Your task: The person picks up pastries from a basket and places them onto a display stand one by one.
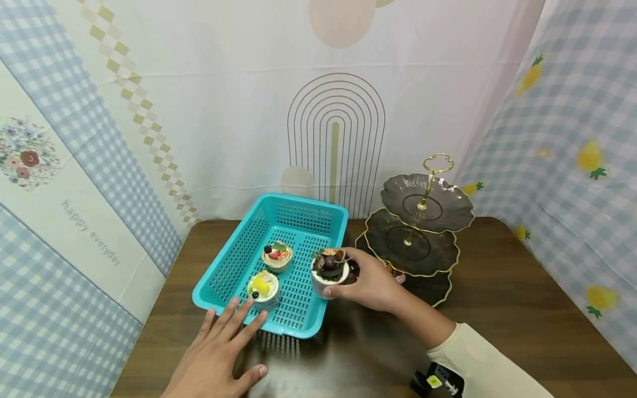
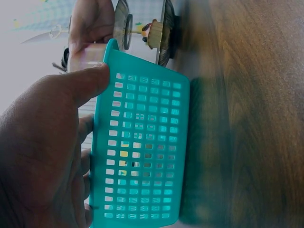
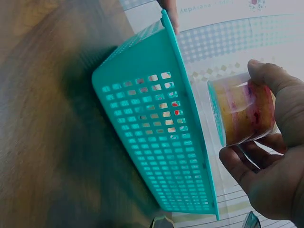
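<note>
My right hand grips a clear dessert cup topped with white cream and dark chocolate pieces. In the right wrist view, layers of yellow cake and red filling show through the cup. It is held upright above the right rim of a turquoise plastic basket. My left hand is at the basket's near side, fingers spread and fairly straight, the thumb by the rim in the left wrist view. Inside the basket are a fruit tart and a cup with yellow fruit topping.
To the right stands a tiered stand with dark scalloped plates, gold edges and a gold ring handle. On a lower plate sits a small cake, partly hidden by my right hand in the head view. Patterned cloths hang behind the wooden table.
</note>
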`<state>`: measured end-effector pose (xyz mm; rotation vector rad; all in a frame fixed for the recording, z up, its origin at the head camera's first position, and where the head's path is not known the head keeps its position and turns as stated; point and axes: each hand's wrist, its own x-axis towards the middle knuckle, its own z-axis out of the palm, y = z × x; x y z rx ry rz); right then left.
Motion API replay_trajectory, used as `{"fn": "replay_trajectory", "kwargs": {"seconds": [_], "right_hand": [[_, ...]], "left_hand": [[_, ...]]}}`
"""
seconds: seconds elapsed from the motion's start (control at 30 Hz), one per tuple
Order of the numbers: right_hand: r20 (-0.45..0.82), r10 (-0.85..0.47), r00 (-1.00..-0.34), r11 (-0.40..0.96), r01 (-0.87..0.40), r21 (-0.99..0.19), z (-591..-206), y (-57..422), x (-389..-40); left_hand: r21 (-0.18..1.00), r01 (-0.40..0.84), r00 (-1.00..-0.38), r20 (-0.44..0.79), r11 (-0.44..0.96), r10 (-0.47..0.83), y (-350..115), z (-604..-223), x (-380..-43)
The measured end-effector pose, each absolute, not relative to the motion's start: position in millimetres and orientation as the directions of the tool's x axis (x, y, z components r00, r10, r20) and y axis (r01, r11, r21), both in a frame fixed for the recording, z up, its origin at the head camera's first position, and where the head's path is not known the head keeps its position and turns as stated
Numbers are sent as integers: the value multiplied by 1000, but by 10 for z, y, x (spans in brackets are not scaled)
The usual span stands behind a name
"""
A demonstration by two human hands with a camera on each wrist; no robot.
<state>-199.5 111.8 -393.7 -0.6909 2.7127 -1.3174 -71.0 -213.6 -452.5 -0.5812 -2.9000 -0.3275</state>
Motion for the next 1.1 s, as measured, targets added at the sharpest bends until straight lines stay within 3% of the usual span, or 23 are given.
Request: {"fn": "replay_trajectory", "kwargs": {"seconds": [0.23,0.5,1.1], "right_hand": [[156,-423,-892,521,-381,-764,-3991,1251,-1941],[139,-355,-924,623,-345,-702,-4056,1408,-1874],[174,-333,-927,654,-360,-666,-4218,1825,-1721]], "left_hand": [[167,406,-903,222,899,367,-2145,-4524,-706],[188,392,-915,179,900,361,-2146,-4507,-709],[175,399,-911,183,900,369,-2138,-4512,-714]]}}
